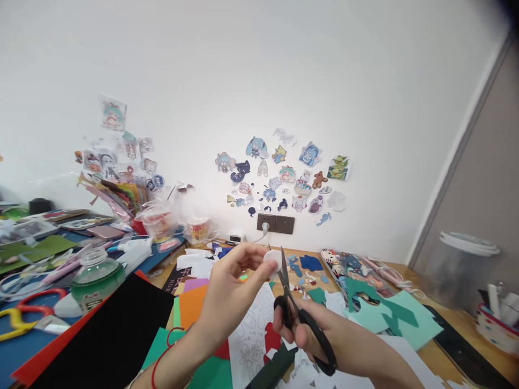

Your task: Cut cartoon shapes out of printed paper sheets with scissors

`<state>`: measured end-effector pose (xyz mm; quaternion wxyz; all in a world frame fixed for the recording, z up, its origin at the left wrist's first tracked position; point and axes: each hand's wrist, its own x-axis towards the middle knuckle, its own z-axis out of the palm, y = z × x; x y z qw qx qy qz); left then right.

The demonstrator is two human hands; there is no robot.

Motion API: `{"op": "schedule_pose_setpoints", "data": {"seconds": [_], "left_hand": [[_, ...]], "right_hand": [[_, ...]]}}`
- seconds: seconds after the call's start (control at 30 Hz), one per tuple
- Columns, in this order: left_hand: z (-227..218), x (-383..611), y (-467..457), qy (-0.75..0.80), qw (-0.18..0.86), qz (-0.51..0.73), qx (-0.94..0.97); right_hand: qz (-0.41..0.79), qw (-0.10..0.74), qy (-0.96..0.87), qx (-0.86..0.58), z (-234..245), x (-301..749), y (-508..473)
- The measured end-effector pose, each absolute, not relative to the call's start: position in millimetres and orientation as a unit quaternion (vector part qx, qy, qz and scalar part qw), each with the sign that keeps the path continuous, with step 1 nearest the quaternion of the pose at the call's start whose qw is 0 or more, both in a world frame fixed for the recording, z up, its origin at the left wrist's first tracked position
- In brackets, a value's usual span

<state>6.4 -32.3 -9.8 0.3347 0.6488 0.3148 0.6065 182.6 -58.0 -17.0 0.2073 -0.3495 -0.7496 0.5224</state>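
Between its thumb and fingers, my left hand (237, 283) pinches a small rounded white paper piece (271, 261). My right hand (312, 327) grips black-handled scissors (288, 292), fingers through the loops. The scissor blades point up, somewhat apart, right beside the white piece; whether they touch it I cannot tell. Below both hands lies a white sheet with drawn outlines (251, 329), partly covered by red scraps (272, 340) and a dark green strip (273, 370).
Coloured sheets, including black paper (117, 324) and orange paper (193, 308), spread at left. A green glue bottle (97, 278) and red-and-yellow scissors (36, 313) stand beyond. Mint-green paper (409, 321) and a dark phone-like slab (466, 346) lie right. Small cutouts (310, 281) are scattered behind.
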Motion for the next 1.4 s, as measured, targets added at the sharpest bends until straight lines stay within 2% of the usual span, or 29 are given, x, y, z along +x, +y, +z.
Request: {"op": "schedule_pose_setpoints", "data": {"seconds": [0.13, 0.3, 0.67, 0.93, 1.1, 1.4], "left_hand": [[-9.4, 5.2, -36.2, 0.299, 0.336, 0.598, 0.663], [-12.2, 4.2, -39.9, 0.317, 0.270, 0.617, 0.668], [-9.5, 0.7, -38.2, 0.310, 0.299, 0.609, 0.666], [-4.3, -0.9, -42.9, 0.321, 0.160, 0.522, 0.774], [-3.1, -4.0, -44.3, 0.293, 0.128, 0.494, 0.808], [-1.0, -7.1, -47.6, 0.290, 0.113, 0.503, 0.806]], "right_hand": [[0.524, 0.222, -0.751, -0.335, -17.2, 181.5, -60.5], [0.491, 0.228, -0.764, -0.351, -17.1, 181.3, -63.1], [0.481, 0.208, -0.761, -0.383, -8.6, 176.1, -64.2], [0.529, 0.223, -0.737, -0.358, -13.7, 178.8, -64.2], [0.517, 0.196, -0.741, -0.381, -15.3, 180.6, -68.6], [0.470, 0.210, -0.774, -0.369, -18.3, 179.4, -70.0]]}}
